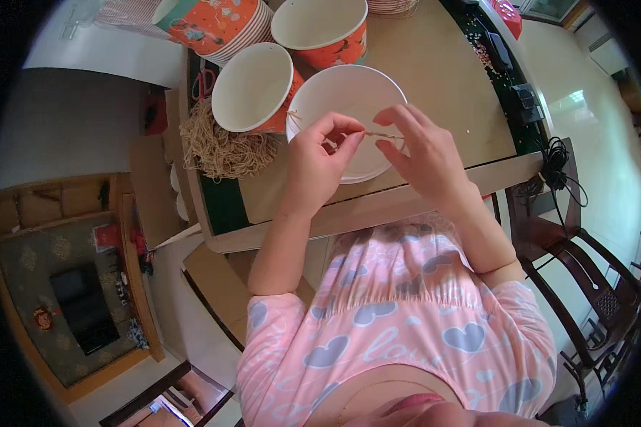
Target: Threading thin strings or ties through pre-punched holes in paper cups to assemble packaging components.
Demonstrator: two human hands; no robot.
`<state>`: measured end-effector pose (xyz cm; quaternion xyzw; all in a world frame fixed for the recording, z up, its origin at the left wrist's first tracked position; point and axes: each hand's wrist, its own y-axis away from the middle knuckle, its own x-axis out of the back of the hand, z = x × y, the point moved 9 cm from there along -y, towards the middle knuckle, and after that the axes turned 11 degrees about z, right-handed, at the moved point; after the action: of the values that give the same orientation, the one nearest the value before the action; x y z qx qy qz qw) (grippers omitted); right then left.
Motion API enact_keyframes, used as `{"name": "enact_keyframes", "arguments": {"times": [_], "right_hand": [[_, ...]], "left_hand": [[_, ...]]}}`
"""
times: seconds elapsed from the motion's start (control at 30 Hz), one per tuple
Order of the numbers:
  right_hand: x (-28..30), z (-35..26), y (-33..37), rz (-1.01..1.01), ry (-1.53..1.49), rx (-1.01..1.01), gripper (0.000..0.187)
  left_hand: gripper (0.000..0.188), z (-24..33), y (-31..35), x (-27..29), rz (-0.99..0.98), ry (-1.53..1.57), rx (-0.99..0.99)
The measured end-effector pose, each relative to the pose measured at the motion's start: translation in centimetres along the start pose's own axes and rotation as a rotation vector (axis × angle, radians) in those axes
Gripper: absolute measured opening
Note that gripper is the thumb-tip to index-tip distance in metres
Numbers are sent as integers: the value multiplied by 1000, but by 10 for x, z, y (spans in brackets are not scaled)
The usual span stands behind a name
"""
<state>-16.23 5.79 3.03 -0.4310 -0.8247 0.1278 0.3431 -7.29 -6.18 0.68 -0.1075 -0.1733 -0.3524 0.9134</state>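
Observation:
A large paper bucket (356, 82), white inside, stands at the table's front edge beneath my hands. My left hand (319, 156) is closed in a pinch on a thin tan string (383, 134) above the bucket's opening. From the pinch the string runs right, toward my right hand (427, 146). There the thumb and forefinger are apart around it; the string's far end is lost among the fingers. Another bit of twine (294, 116) shows at the bucket's left rim. Left of my hands lies a loose heap of tan strings (224, 146).
Another paper bucket (253, 89) with an orange outside tilts beside the heap. Behind stand an orange bucket (320, 25) and a nested stack of buckets (217, 28). Red-handled scissors (204, 82) lie at left. Black cables (555, 160) hang at the right corner, near a dark wooden chair (584, 285).

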Motion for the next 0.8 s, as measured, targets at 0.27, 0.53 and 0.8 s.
{"name": "enact_keyframes", "arguments": {"times": [0.27,0.53,0.8], "right_hand": [[-13,9,5,-59,-26,-61,9],[-11,6,6,-15,-27,-25,6],[-13,18,11,12,-44,-152,15]], "left_hand": [[5,-9,4,5,27,82,19],[11,-9,5,6,37,274,86],[12,-13,7,0,40,84,24]]}}
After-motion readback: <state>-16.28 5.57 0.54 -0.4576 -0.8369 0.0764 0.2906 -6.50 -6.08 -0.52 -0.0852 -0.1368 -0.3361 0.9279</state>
